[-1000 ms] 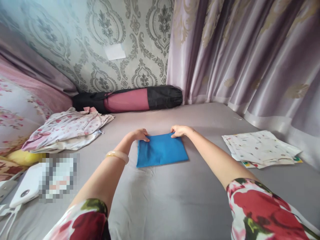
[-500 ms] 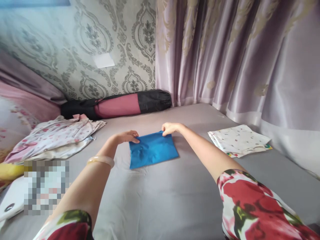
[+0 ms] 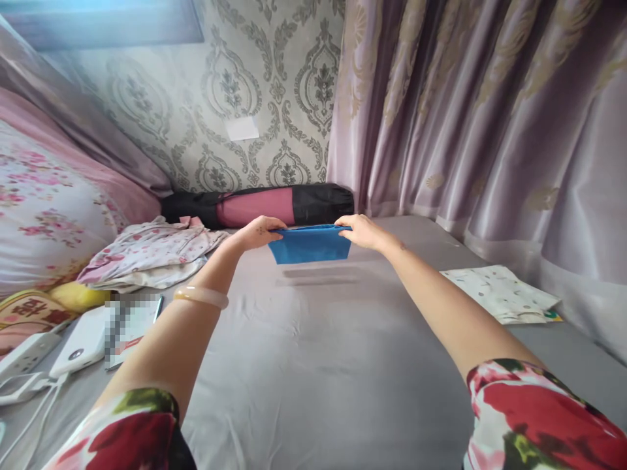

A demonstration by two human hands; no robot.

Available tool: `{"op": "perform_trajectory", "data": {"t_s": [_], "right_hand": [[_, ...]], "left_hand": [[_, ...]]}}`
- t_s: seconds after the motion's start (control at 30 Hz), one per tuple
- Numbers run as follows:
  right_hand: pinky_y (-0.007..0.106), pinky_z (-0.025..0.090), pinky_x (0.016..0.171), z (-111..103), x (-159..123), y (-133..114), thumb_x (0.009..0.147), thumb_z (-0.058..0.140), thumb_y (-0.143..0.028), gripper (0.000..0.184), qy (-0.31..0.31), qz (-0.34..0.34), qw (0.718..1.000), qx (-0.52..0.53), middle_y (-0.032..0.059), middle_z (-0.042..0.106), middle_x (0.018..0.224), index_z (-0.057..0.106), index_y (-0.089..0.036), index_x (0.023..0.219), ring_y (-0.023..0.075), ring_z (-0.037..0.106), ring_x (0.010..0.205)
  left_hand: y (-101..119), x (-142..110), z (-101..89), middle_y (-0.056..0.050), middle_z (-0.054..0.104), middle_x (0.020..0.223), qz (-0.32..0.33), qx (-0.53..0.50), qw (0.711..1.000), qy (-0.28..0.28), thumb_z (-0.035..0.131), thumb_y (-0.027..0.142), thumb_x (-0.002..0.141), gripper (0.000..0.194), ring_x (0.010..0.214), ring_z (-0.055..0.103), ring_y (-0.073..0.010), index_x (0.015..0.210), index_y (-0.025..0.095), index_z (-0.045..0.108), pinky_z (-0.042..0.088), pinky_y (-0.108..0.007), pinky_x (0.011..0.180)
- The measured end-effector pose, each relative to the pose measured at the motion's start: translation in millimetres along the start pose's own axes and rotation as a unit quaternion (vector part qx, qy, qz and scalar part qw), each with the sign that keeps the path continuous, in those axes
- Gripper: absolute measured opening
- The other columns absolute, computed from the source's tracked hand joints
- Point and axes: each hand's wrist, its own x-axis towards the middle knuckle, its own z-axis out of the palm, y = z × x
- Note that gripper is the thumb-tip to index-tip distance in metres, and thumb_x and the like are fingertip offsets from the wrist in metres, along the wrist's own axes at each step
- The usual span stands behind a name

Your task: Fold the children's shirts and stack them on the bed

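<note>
A folded blue cloth (image 3: 311,245) hangs in the air above the grey bed sheet (image 3: 294,365), and a shadow lies beneath it. My left hand (image 3: 259,232) pinches its upper left corner between thumb and fingers. At the upper right corner, my right hand (image 3: 362,232) grips it the same way. The top edge is stretched between both hands, and the lower edge hangs free. Whether it is a garment or a plain piece of fabric cannot be made out.
Folded printed clothes (image 3: 151,251) lie on the left, and a folded white patterned cloth (image 3: 499,294) on the right. A black and pink rolled bag (image 3: 259,207) lies along the wall. A white power bank (image 3: 83,343), cables and a power strip (image 3: 29,356) sit at the left.
Both hands have lifted the blue cloth off the sheet and carried it away from me. It lay flat before and now hangs from its top edge. The camera view has shifted left.
</note>
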Motion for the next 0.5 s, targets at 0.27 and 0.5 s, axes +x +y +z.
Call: {"op": "perform_trajectory", "data": {"t_s": [0.27,0.5], "right_hand": [[0.034,0.036,0.097,63.3,-70.8,0.8,0.090,0.043,-0.008,0.030,0.074,-0.118,0.978,-0.157,0.0088,0.067,0.109,0.066,-0.017,0.107,0.0223,0.056,0.102],[0.034,0.037,0.095,102.6,-122.2,3.2,0.092,0.036,-0.004,0.039,0.033,-0.131,0.977,-0.162,0.0088,0.065,0.108,0.067,-0.020,0.108,0.0208,0.055,0.096]], "left_hand": [[-2.7,-67.1,74.3,-0.008,0.071,0.112,0.062,0.154,0.985,0.053,0.039,0.025,0.094,0.036,0.106,0.062,-0.0219,0.117,0.021,0.066,0.045,-0.033,0.094],[1.7,-119.4,115.4,-0.007,0.066,0.126,0.092,0.209,0.973,-0.031,0.032,0.012,0.092,0.048,0.118,0.057,-0.0203,0.125,0.025,0.064,0.041,-0.036,0.100]]}}
